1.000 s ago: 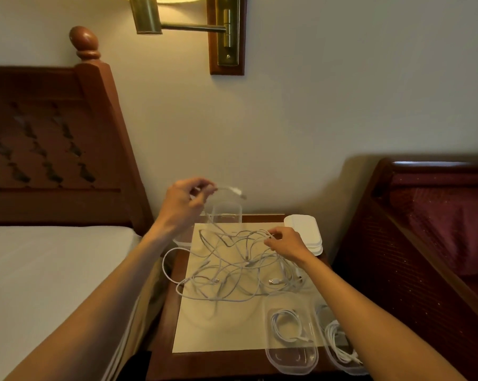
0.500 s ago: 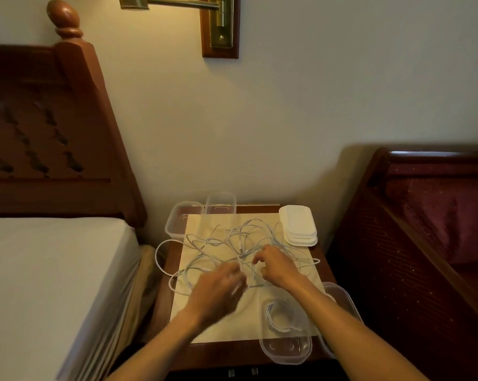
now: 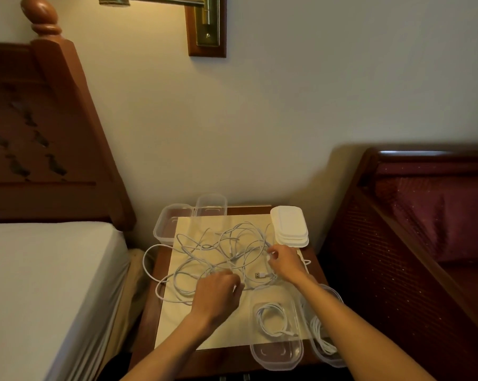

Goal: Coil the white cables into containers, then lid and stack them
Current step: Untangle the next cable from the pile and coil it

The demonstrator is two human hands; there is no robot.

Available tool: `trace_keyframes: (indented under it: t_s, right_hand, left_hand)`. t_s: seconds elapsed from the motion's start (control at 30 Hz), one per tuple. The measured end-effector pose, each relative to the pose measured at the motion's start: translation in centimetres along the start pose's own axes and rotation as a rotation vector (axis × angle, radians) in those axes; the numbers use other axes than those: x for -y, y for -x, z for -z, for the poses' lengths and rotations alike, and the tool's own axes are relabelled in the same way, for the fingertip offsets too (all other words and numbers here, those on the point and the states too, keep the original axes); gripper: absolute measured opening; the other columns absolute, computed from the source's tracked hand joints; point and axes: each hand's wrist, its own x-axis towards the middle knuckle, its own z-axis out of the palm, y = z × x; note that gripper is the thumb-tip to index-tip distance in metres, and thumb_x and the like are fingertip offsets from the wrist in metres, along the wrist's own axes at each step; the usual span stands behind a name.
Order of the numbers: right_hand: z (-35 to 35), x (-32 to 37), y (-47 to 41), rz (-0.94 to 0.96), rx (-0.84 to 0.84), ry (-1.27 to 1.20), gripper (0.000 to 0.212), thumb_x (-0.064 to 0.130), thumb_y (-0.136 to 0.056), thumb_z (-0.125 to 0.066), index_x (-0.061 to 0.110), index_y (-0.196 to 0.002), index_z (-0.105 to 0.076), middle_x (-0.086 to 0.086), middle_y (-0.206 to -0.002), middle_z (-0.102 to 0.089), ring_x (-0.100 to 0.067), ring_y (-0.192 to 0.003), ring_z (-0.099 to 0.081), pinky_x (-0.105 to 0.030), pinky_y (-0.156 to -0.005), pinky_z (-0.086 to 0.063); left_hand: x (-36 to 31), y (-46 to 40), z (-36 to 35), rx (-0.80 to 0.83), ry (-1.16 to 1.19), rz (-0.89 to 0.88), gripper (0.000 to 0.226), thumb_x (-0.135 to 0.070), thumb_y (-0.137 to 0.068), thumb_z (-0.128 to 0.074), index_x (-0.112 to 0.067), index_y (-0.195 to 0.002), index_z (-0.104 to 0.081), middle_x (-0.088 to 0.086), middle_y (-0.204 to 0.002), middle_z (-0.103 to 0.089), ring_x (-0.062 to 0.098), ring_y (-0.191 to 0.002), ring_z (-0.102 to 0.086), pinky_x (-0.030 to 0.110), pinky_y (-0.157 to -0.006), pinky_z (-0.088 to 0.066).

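A tangle of white cables (image 3: pixel 221 254) lies on a cream mat (image 3: pixel 177 320) on the wooden nightstand (image 3: pixel 147 325). My left hand (image 3: pixel 218 295) has its fingers curled down into the near part of the tangle. My right hand (image 3: pixel 286 261) pinches a cable strand at the tangle's right side; a USB plug (image 3: pixel 259 275) lies just left of it. Two clear containers at the front right each hold a coiled cable: one (image 3: pixel 276 350) in full view, the other (image 3: pixel 324 345) partly hidden by my right forearm. Two empty clear containers (image 3: pixel 167 224) (image 3: pixel 211 204) stand at the back.
A stack of white lids (image 3: pixel 288 225) sits at the nightstand's back right. A bed with a white sheet (image 3: pixel 40 284) and wooden headboard (image 3: pixel 53 127) is on the left. A dark red upholstered chair (image 3: pixel 424 229) stands on the right. One cable loop (image 3: pixel 145 259) hangs over the nightstand's left edge.
My left hand came down from holding a cable end in the air and now rests in the tangle. My right hand has stayed at the tangle's right side. The camera tilted lower.
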Motion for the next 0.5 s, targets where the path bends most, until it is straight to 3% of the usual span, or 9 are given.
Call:
trace_keyframes:
  t_s: [0.07,0.13,0.2,0.3,0.33,0.4,0.5]
  right_hand:
    - [0.1,0.1,-0.1,0.036,0.035,0.021,0.018,0.016,-0.089,-0.061,0.025,-0.097,-0.075,0.001,-0.108,-0.071,-0.021,-0.099,-0.065,-0.043,-0.089,-0.054]
    - [0.3,0.3,0.1,0.046,-0.015,0.038,0.023,0.011,-0.085,-0.06,0.026,-0.085,-0.077,0.005,-0.099,-0.074,-0.019,-0.093,-0.067,-0.04,-0.084,-0.056]
    - [0.8,0.6,0.2,0.017,-0.189,0.008,0.025,0.01,-0.085,-0.057,0.024,-0.088,-0.077,0.003,-0.096,-0.074,-0.019,-0.089,-0.067,-0.034,-0.077,-0.056]
    - [2.1,0.7,-1.0,0.005,-0.36,-0.056,0.022,0.014,-0.092,-0.054,0.016,-0.106,-0.071,-0.005,-0.107,-0.071,-0.022,-0.097,-0.065,-0.036,-0.081,-0.056]
    - [2.4,0.8,-1.8,-0.007,-0.339,-0.067,0.024,0.015,-0.094,-0.053,0.014,-0.112,-0.069,-0.007,-0.113,-0.07,-0.024,-0.102,-0.064,-0.037,-0.085,-0.055]
    - [2.9,1.0,-3.3,-0.055,-0.228,-0.075,0.033,0.019,-0.096,-0.054,0.009,-0.126,-0.061,-0.011,-0.126,-0.064,-0.028,-0.113,-0.059,-0.038,-0.092,-0.05]
    - [3.0,1.6,-5.1,-0.14,0.024,-0.196,0.053,0.023,-0.094,-0.059,0.004,-0.142,-0.045,-0.013,-0.141,-0.051,-0.028,-0.11,-0.056,-0.037,-0.087,-0.049]
  left_hand:
    - [-0.5,-1.7,1.0,-0.139,0.103,0.0,0.022,-0.04,-0.094,-0.05,-0.026,-0.098,-0.067,-0.011,-0.097,-0.064,0.013,-0.084,-0.063,0.03,-0.064,-0.049]
    - [-0.7,-3.7,1.7,-0.212,0.176,0.009,0.021,-0.034,-0.093,-0.055,-0.026,-0.11,-0.064,-0.009,-0.109,-0.06,0.012,-0.097,-0.059,0.028,-0.072,-0.052]
    - [-1.0,-5.8,1.5,-0.139,0.144,0.028,0.041,-0.032,-0.092,-0.059,-0.028,-0.132,-0.05,-0.005,-0.133,-0.048,0.016,-0.119,-0.046,0.03,-0.089,-0.05]
    - [-1.1,-8.4,0.8,0.107,0.051,0.085,0.078,-0.039,-0.089,-0.062,-0.035,-0.151,-0.014,0.002,-0.161,-0.01,0.028,-0.146,-0.014,0.048,-0.115,-0.026]
    - [-1.0,-8.9,0.3,0.191,0.036,0.083,0.085,-0.043,-0.088,-0.062,-0.037,-0.152,-0.007,0.001,-0.163,-0.001,0.03,-0.149,-0.005,0.052,-0.118,-0.019]
    - [-0.9,-9.1,-0.7,0.339,0.037,0.034,0.085,-0.049,-0.087,-0.062,-0.037,-0.152,-0.009,-0.001,-0.163,0.003,0.03,-0.149,0.0,0.054,-0.118,-0.015]
    - [-1.1,-7.6,-2.5,0.414,0.079,-0.051,0.07,-0.045,-0.088,-0.061,-0.027,-0.148,-0.03,-0.001,-0.162,-0.011,0.026,-0.145,-0.022,0.046,-0.114,-0.029]
